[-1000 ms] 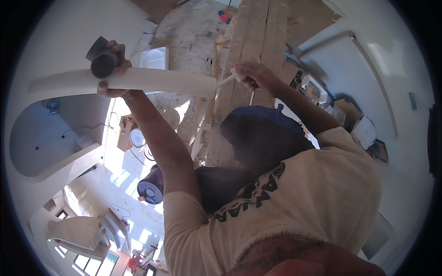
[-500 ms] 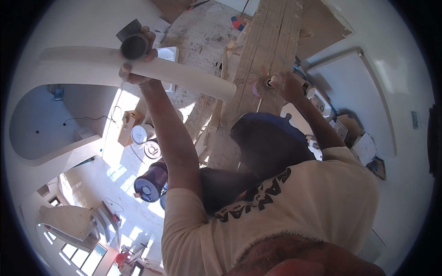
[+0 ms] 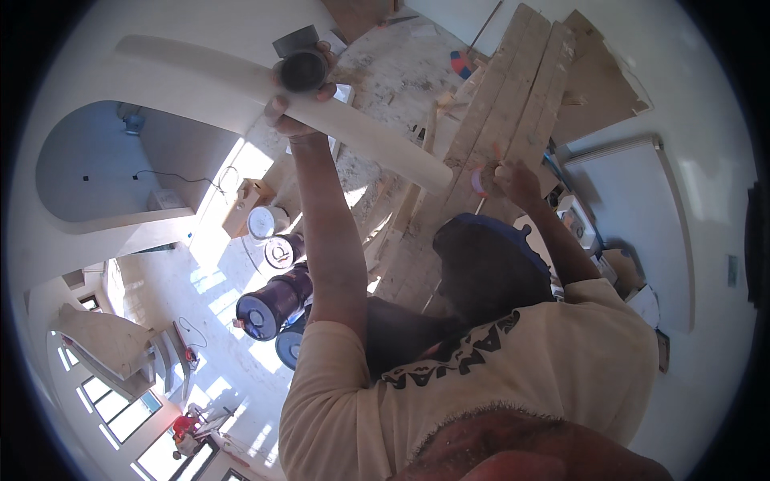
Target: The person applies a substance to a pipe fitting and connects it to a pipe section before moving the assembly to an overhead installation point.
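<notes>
My left hand (image 3: 298, 100) reaches up to the long white curved edge (image 3: 361, 132). Its fingers curl round a dark grey cup-like piece (image 3: 304, 70), round and hollow-looking at this end. A flat dark rectangular plate (image 3: 296, 41) shows just beyond it; whether the two are joined I cannot tell. Over the wooden planks (image 3: 513, 88), my right hand (image 3: 520, 184) is closed against a round brownish thing (image 3: 491, 181), mostly covered by the fingers. A pinkish curved rim (image 3: 479, 183) shows beside it. What kind of thing it is does not show clearly.
Below on the left stand white-lidded buckets (image 3: 267, 222) and dark drums (image 3: 265, 311). An arched opening (image 3: 88, 176) lies left of them. White panels (image 3: 634, 224) lean at the right near boxes (image 3: 622, 268). A dark blue-edged shape (image 3: 493, 260) is close to my body.
The view has swung, so the planks, buckets and white edge sit further right. My left hand still grips the dark cup-like piece. My right hand's fingers now hide the round thing's dark centre.
</notes>
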`<state>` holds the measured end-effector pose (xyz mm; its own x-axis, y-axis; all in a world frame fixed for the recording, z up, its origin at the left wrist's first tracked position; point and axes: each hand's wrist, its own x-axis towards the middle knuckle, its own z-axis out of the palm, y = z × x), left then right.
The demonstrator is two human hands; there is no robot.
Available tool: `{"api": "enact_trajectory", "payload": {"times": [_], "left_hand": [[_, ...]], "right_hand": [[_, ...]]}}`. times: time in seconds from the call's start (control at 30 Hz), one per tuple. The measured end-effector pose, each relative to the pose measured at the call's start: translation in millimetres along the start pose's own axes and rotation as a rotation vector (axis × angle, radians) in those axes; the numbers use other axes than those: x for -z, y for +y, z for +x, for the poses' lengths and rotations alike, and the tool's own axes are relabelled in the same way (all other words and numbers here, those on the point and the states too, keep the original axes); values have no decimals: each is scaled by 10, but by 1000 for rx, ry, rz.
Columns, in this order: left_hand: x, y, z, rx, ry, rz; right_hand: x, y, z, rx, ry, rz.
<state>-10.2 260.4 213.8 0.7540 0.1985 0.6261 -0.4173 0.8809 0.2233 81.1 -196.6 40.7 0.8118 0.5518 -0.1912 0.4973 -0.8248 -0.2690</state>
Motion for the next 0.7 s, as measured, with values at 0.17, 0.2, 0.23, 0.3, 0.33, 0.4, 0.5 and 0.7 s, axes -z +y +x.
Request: {"api": "enact_trajectory", "payload": {"times": [0.17,0.2,0.23,0.3,0.33,0.4,0.5,0.7], "left_hand": [[-151,-59,43,-3,66,71],[-160,-72,49,3,48,63],[-177,-87,56,9,31,55],[-174,-126,70,28,13,36],[-177,-138,67,37,16,31],[-203,-128,70,51,20,55],[-260,-163,83,83,86,164],[-441,-189,90,129,150,235]], "right_hand": [[191,-91,-7,61,71,-9],[273,-114,64,27,47,65],[368,-140,180,-7,21,138],[630,-235,397,-10,65,266],[761,-348,530,27,130,322],[1228,-841,696,112,179,495],[1951,-1552,916,357,270,778],[3083,-3040,1181,701,-51,699]]}}
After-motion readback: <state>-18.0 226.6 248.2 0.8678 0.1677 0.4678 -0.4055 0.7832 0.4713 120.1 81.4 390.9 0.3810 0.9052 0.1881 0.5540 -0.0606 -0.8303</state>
